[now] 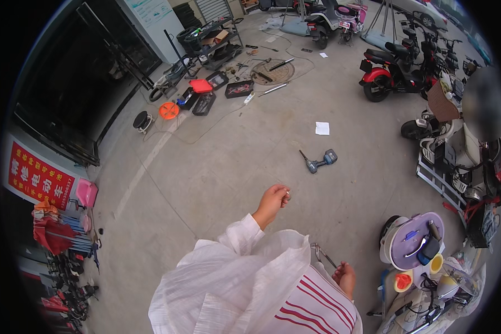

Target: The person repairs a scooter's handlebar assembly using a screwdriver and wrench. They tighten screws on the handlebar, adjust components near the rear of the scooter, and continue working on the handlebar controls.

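Observation:
My left hand [273, 203] is raised over the concrete, its fingers closed on a small metal piece [288, 193] too small to name. Lower right, beside my white garment [239, 289], my right hand [344, 278] grips a metal hand tool [327, 257] with long handles, probably pliers; part of it is hidden. Ahead on the ground lie a blue-and-black cordless drill [323, 162] on its side and, farther back, a white paper sheet [322, 128].
Open toolboxes [239, 88], an orange reel [168, 111], cables and a metal rack [222, 50] lie toward the back. Scooters [376, 78] line the right, near a lilac-topped bucket [403, 250] with tools. A red sign [39, 175] and folded items [61, 234] edge the left, beside a doorway.

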A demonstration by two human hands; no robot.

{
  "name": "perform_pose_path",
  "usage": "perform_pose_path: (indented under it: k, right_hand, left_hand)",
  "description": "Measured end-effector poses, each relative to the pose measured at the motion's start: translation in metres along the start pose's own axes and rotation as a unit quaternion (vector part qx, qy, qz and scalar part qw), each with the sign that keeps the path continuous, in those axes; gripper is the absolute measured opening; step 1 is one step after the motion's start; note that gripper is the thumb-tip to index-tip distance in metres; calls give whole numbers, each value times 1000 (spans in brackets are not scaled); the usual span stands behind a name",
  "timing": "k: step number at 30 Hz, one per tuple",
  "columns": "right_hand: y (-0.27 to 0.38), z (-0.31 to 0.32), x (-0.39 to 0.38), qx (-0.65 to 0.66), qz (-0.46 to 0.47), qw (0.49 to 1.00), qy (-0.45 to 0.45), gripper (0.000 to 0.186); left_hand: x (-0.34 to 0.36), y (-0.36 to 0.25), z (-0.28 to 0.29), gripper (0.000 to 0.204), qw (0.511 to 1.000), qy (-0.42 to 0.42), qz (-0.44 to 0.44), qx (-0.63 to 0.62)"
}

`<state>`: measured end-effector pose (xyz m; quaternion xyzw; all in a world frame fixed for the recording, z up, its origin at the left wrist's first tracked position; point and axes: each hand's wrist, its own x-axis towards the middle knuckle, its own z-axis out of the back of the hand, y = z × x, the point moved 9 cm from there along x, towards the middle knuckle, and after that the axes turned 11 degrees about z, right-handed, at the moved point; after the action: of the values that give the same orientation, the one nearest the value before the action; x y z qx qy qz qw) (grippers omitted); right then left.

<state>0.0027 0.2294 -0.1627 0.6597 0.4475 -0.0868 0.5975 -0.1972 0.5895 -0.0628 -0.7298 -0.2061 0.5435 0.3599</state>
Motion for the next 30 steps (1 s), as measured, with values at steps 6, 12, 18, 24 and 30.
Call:
perform_pose_path:
  k: [6, 12, 18, 24, 30]
  right_hand:
    - [12, -3, -8, -24, 39, 999, 17, 22]
    - [-6, 32, -31, 49, 44, 996, -61, 20]
    - [-35, 70, -56, 101, 97, 978, -156, 16]
    - [-56, 97, -83, 169, 129, 959, -189, 19]
    - [-90, 115, -110, 280, 143, 917, -244, 17]
  left_hand:
    - [-4, 4, 1, 14, 999, 21, -9, -35]
    - [7, 35, -17, 20, 998, 34, 44, 8]
    - [14, 40, -72, 22, 987, 133, 58, 75]
    - [0, 43, -146, 22, 967, 209, 59, 136]
    - [-25, 65, -196, 21, 934, 279, 80, 209]
